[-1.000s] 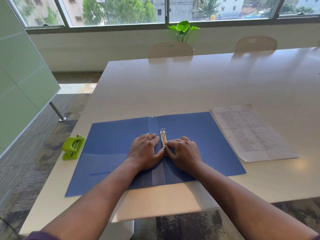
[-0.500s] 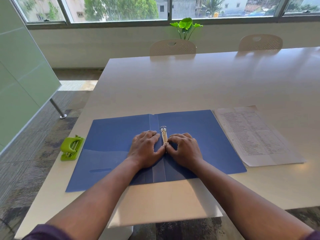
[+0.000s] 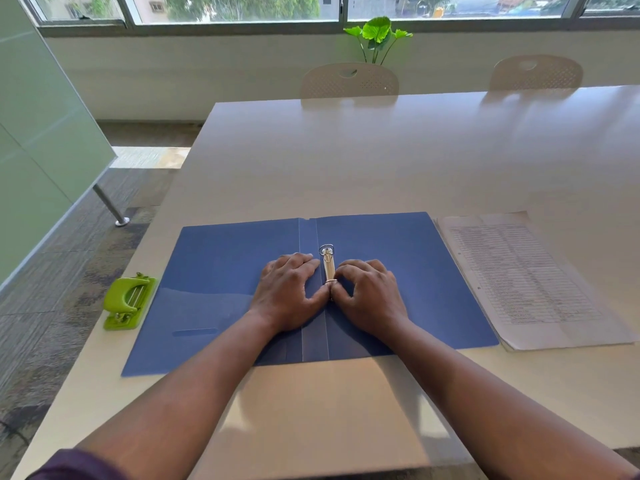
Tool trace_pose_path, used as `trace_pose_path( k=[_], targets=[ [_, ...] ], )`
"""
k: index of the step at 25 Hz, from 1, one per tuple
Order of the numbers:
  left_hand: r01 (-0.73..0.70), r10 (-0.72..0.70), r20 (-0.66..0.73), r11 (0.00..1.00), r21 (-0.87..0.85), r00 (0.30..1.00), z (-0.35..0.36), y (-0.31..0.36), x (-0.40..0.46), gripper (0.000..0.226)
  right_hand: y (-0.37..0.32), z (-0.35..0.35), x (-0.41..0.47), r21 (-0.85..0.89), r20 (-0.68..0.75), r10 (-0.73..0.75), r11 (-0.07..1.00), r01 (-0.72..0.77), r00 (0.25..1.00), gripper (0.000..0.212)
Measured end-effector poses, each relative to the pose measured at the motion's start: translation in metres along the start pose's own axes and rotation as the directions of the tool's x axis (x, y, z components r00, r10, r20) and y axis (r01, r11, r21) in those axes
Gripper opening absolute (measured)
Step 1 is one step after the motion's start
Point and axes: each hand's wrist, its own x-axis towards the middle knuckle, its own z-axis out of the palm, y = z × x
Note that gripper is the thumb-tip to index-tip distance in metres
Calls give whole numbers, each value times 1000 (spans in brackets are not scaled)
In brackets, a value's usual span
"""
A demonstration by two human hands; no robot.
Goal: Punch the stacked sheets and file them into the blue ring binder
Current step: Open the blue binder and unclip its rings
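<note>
A single head-worn camera looks forward and down (wide-angle, so edges bow) across the worktop [image 3: 381, 161] toward the window [image 3: 235, 8], close above the near edge.

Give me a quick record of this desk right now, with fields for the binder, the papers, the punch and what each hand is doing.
binder: blue binder lying open flat on the table
rings: metal ring clip at the spine, no sheets on it
papers: printed stack right of the binder; holes show along its left edge
punch: green punch left of the binder, untouched
left hand: left hand flat on the binder, thumb at the near ring
right hand: right hand fingertips at the same ring
</note>
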Motion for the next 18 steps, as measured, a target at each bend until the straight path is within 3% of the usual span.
trace_pose_path(
  k=[18],
  targets=[
    [27, -28, -23, 1000, -15, 999, 6, -11, 23, 72, 7, 8, 25, 16, 12, 27, 999, -28, 1000, 49]
  ],
)
